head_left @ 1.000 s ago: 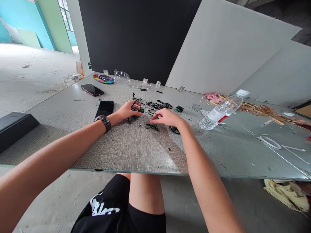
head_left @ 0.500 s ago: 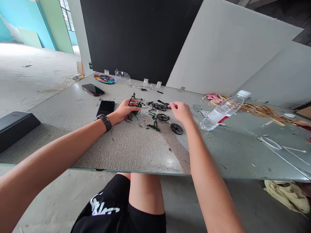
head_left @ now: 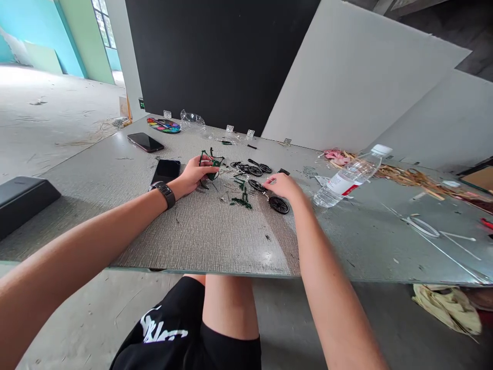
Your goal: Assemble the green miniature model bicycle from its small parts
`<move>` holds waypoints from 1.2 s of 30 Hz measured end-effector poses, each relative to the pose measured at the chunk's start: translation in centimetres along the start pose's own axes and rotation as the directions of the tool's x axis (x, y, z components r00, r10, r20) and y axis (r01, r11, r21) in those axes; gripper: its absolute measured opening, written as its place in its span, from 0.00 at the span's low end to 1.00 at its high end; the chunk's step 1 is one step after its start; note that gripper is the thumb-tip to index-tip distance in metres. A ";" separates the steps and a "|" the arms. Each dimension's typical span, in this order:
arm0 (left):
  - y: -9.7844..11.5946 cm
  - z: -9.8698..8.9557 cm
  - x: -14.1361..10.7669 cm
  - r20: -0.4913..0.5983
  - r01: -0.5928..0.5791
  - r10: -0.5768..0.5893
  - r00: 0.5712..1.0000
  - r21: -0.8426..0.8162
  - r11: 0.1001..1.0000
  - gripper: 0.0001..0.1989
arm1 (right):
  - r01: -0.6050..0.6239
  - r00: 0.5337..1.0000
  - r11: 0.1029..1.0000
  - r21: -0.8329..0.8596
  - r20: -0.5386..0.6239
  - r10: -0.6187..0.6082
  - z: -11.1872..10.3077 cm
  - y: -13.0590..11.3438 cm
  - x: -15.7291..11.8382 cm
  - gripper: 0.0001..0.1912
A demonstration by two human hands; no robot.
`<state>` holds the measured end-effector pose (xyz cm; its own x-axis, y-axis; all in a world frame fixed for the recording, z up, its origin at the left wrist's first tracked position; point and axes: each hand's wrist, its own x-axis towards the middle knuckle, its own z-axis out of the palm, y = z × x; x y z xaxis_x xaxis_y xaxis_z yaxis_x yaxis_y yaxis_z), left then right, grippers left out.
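Note:
A dark green model bicycle frame point(head_left: 211, 163) is held upright in my left hand point(head_left: 193, 172), the thumb and fingers closed on its lower part. My right hand point(head_left: 283, 186) is low over the table, fingertips pinched together at the right edge of a small black spoked wheel point(head_left: 256, 185). What lies between those fingertips is too small to make out. Just in front of my right wrist lies another spoked wheel point(head_left: 279, 205). Loose green parts point(head_left: 242, 200) lie between my hands. Farther back are more black wheels and parts point(head_left: 254, 170). A small black piece point(head_left: 284, 171) shows behind my right hand.
Two phones point(head_left: 145, 142) lie at the left, one beside my left wrist. A paint palette point(head_left: 164, 125) and clear plastic packaging point(head_left: 192, 121) are at the back. A tilted water bottle point(head_left: 346, 177) is right of my right hand. A black case point(head_left: 26, 205) sits far left.
My right hand has moved down and slightly left, from behind the wheels to the edge of one. The frame in my left hand has turned and tilted a little.

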<state>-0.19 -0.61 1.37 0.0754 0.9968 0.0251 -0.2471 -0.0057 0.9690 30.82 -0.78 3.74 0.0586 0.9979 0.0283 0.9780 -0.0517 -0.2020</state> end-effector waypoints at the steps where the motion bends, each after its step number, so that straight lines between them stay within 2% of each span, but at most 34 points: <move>1: -0.1 0.0 0.0 0.006 -0.004 0.004 1.000 0.012 1.000 0.19 | -0.014 1.000 1.000 0.003 0.005 0.014 0.0 0.0 0.0 0.12; 5: -0.2 0.0 0.1 0.018 -0.012 0.012 1.000 0.029 0.999 0.19 | -0.043 0.999 0.999 0.021 0.019 0.042 -0.1 0.2 0.0 0.13; 12: -0.1 0.1 -0.1 0.000 -0.003 0.003 1.000 0.006 1.000 0.18 | -0.050 0.998 0.999 -0.013 0.043 0.051 -0.6 0.0 -0.2 0.07; 16: -0.2 0.1 0.0 -0.012 0.000 0.000 1.000 0.000 1.000 0.17 | -0.065 0.998 0.997 -0.034 0.013 0.066 -1.2 -0.3 -0.7 0.10; 19: -0.2 0.1 0.0 -0.006 0.000 0.000 1.000 -0.002 1.000 0.17 | -0.071 0.996 0.996 -0.062 0.050 0.074 -1.4 -0.5 -0.9 0.10; 23: -0.3 0.1 0.1 0.002 -0.013 0.013 1.000 0.003 1.000 0.16 | -0.046 0.994 0.993 -0.110 0.089 0.056 -1.2 -0.5 -0.9 0.05; 26: -0.5 0.1 0.1 0.002 -0.023 0.023 1.000 0.007 1.000 0.17 | -0.032 0.995 0.992 -0.120 0.090 0.043 -0.9 -0.4 -0.8 0.07; 31: -0.2 0.2 0.0 -0.018 -0.018 0.018 1.000 -0.027 0.999 0.17 | -0.005 1.000 0.991 -0.136 -0.014 0.003 -1.1 -0.8 -1.1 0.11; 36: 1.3 -0.4 0.5 -0.122 -0.147 0.128 0.984 -0.169 0.975 0.17 | 0.007 0.987 0.995 -0.099 -0.162 -0.023 -1.3 -2.0 -1.5 0.11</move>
<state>-0.85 -0.05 2.52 -0.0755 0.9901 0.1183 -0.4150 -0.1391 0.8991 29.00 -2.19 5.39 0.0674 0.9792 0.1913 0.9935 -0.0482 -0.1034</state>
